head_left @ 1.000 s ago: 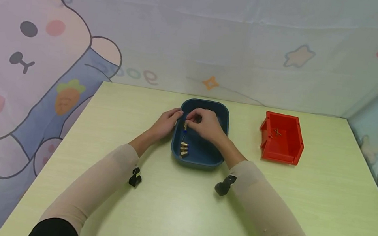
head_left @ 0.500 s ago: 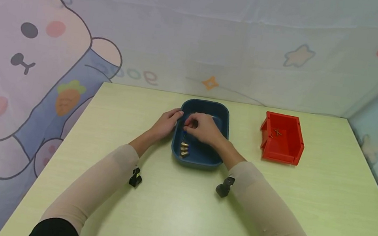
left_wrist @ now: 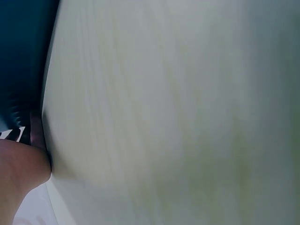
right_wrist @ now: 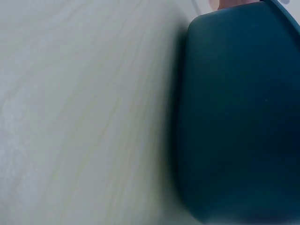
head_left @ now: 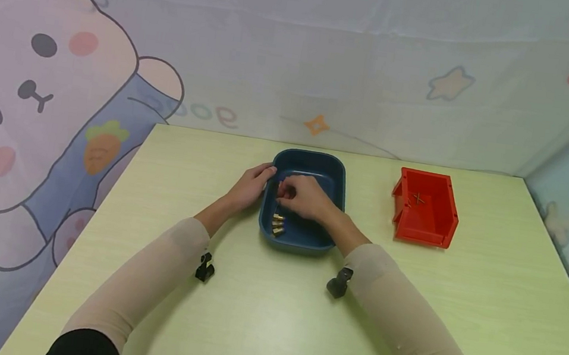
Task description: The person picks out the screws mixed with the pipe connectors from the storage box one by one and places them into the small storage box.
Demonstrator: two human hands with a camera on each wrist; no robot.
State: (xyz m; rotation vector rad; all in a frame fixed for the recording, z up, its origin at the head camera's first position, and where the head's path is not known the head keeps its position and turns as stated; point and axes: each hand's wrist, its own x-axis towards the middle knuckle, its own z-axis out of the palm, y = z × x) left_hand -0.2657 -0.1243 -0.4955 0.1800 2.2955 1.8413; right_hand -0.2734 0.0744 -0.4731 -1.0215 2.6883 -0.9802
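A dark blue tray [head_left: 340,170] sits mid-table. My left hand [head_left: 253,184] grips its left rim, fingers curled over the edge. My right hand [head_left: 304,197] is low inside the tray with its fingers curled together round a small brass fitting, which they mostly hide. Several brass fittings [head_left: 276,224] lie on the tray floor just in front of that hand. In the left wrist view I see only the tray's dark edge [left_wrist: 23,61] and a bit of my hand [left_wrist: 18,176]. The right wrist view shows the tray's outer wall [right_wrist: 239,117].
A red bin [head_left: 425,208] stands to the right of the tray with small crossed pieces inside. The pale green table [head_left: 266,319] ends at a cartoon-printed backdrop. Black wrist-camera mounts [head_left: 205,267] hang under my forearms.
My right hand has dropped from above the tray down to its floor with the brass piece it was pinching. The left hand has stayed on the rim.
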